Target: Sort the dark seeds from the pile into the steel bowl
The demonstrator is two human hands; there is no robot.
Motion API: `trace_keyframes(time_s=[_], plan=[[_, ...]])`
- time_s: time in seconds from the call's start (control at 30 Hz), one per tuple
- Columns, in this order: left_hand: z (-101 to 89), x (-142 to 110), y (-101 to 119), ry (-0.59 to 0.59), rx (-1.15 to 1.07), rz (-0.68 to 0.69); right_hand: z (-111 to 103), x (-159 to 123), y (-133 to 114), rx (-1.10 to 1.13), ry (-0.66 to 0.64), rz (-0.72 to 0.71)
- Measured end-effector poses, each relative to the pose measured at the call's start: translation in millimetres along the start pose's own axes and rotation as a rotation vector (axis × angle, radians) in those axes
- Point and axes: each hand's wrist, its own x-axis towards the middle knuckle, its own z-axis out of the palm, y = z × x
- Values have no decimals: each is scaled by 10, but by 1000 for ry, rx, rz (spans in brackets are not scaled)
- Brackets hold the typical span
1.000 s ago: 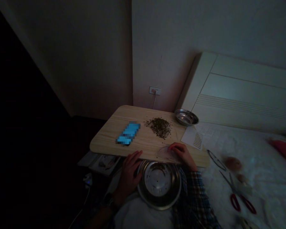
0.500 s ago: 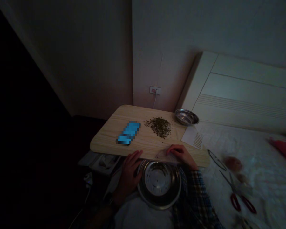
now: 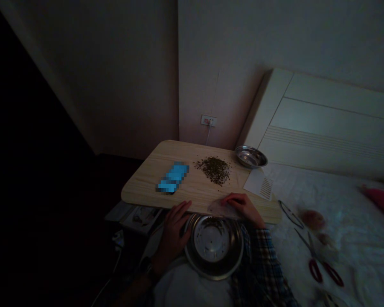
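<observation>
My right hand (image 3: 243, 206) is closed on a thin, see-through plastic piece (image 3: 222, 207) lying at the near edge of the table. My left hand (image 3: 176, 228) is open, its fingers stretched over that edge and its thumb beside the rim of a steel bowl (image 3: 216, 270). The bowl sits just below the table edge, between my forearms, with a few dark specks inside. Farther back on the table (image 3: 147, 179) a pile of small greenish-brown seeds or grains (image 3: 215, 169) is spread out.
A phone (image 3: 173, 178) with a blurred screen lies left of the pile. At the back right stands a shallow steel bowl (image 3: 251, 157), with a white slotted card (image 3: 259, 184) near it. Glasses (image 3: 291, 214) and red-handled scissors (image 3: 316, 259) rest on the bed (image 3: 355, 221).
My right hand and the plastic piece have shifted slightly left along the table edge. The left hand and the bowl stay in place.
</observation>
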Motion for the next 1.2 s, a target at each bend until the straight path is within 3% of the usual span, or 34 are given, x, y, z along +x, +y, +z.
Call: trace_keyframes(time_s=[1.2], plan=[[2, 0, -1, 2, 3, 4, -13, -8, 65, -35, 224, 21]])
